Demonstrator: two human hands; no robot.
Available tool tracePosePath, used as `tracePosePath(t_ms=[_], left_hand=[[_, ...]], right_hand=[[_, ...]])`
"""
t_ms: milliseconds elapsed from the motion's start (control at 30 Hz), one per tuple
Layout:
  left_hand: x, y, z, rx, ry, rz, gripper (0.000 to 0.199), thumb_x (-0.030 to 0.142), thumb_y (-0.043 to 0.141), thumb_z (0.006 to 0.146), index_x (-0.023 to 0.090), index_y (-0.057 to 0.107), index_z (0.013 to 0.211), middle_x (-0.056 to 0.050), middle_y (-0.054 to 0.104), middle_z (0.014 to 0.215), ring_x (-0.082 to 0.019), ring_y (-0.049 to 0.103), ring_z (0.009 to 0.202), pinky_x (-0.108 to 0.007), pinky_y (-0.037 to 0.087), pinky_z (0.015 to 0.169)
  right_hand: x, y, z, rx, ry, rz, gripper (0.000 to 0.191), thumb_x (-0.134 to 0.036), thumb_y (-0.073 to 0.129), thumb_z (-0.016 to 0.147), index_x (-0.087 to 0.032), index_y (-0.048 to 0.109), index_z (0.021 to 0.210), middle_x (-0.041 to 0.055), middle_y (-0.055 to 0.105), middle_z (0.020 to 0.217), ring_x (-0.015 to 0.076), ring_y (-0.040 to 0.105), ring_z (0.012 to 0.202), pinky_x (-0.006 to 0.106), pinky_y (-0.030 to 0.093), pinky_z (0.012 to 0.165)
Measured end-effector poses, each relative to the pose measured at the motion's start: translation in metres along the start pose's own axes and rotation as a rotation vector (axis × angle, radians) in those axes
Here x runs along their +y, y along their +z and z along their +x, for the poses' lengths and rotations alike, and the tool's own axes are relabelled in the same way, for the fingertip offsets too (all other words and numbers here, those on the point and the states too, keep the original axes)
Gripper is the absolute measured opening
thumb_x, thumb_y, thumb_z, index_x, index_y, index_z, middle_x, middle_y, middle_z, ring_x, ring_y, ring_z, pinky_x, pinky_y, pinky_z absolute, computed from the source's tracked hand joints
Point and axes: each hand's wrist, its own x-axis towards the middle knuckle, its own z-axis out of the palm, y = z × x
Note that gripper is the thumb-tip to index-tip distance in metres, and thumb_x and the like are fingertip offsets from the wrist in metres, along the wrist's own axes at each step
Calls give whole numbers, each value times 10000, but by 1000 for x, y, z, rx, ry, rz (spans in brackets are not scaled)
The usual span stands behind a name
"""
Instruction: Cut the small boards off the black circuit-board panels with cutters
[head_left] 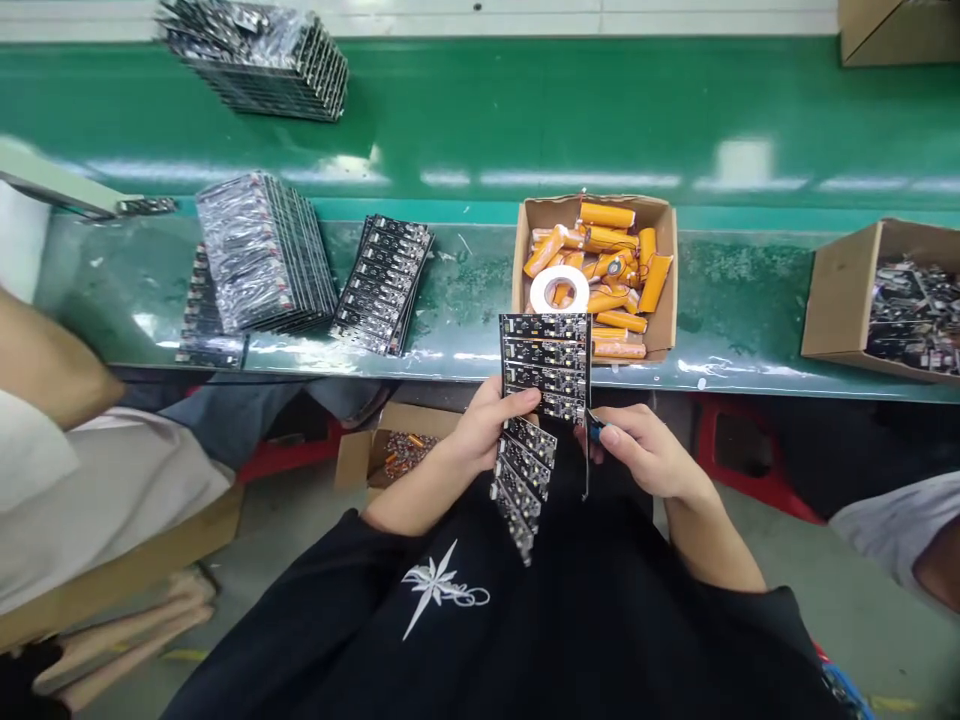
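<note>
My left hand [491, 425] is closed around a black circuit board panel [546, 353], thumb across its face. The panel stands above my lap and carries several rows of small components. Below my thumb, more black board sections [523, 478] hang at a slant; whether they are still joined to the panel I cannot tell. At the panel's right edge, my right hand [641, 447] pinches a thin dark strip [587, 465] that hangs down. A small dark and teal bit shows at those fingertips, too small to name.
An open carton [521, 270] of orange wrapped cells, with a white tape roll [559, 290] on top, stands ahead. Stacked board panels [262, 250] and a smaller pile [384, 285] lie left. Another carton [840, 290] stands right. People sit on both sides.
</note>
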Motion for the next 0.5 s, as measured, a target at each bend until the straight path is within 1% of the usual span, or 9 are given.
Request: tracePosePath(t_ms=[33, 133, 200, 233, 300, 367, 433, 500], left_hand=[[-1, -1, 0, 16, 30, 18, 602, 592, 1028, 596, 146, 721, 858, -30, 725, 699, -144, 633, 520, -243, 527, 476], [-5, -5, -2, 70, 181, 140, 555, 604, 990, 683, 152, 700, 824, -23, 709, 680, -140, 631, 548, -244, 533, 516], [-6, -7, -3, 75, 231, 210, 527, 598, 972, 724, 156, 697, 809, -25, 707, 676, -143, 634, 567, -248, 531, 532], [-6, -8, -4, 72, 225, 214, 522, 596, 969, 729, 159, 693, 805, -22, 701, 671, -143, 628, 565, -249, 524, 527], [-5, -8, -4, 42, 148, 159, 532, 591, 984, 700, 165, 690, 822, -14, 690, 673, -135, 602, 533, -251, 502, 492], [-3, -8, -4, -10, 18, 65, 548, 561, 1009, 649, 168, 695, 867, -8, 688, 699, -116, 558, 483, -248, 470, 445], [-2, -8, -3, -62, -95, -6, 548, 513, 1016, 622, 168, 702, 910, -7, 687, 720, -98, 520, 447, -241, 439, 412], [-2, -8, -2, -105, -156, -38, 537, 492, 1007, 625, 161, 710, 925, -16, 690, 722, -101, 532, 452, -235, 439, 411]], right_hand=[[0, 1, 0, 32, 13, -33, 565, -646, 457, 1146, -205, 756, 959, 20, 727, 800, 181, 693, 720, 288, 519, 710], [-4, 2, 1, 162, 59, -182, 541, -647, 463, 1143, -210, 778, 1105, 50, 773, 896, 232, 737, 865, 323, 534, 818], [-6, 3, 2, 201, 73, -235, 556, -652, 440, 1146, -213, 777, 1098, 60, 772, 889, 242, 733, 860, 339, 539, 832], [-6, 3, 2, 205, 72, -247, 557, -649, 435, 1147, -215, 772, 1057, 57, 764, 862, 237, 723, 830, 338, 539, 823], [-5, 2, 3, 197, 56, -236, 554, -636, 440, 1149, -219, 744, 948, 42, 735, 792, 215, 693, 755, 324, 528, 776], [-2, -1, 3, 142, 30, -162, 572, -643, 441, 1147, -220, 706, 868, 24, 703, 743, 187, 658, 679, 305, 509, 710], [2, -4, 4, 70, 21, -55, 592, -669, 438, 1139, -218, 689, 850, 17, 689, 741, 171, 638, 641, 295, 502, 663], [5, -6, 5, 4, 23, 41, 608, -701, 439, 1126, -215, 689, 861, 23, 691, 758, 173, 639, 638, 295, 510, 646]])
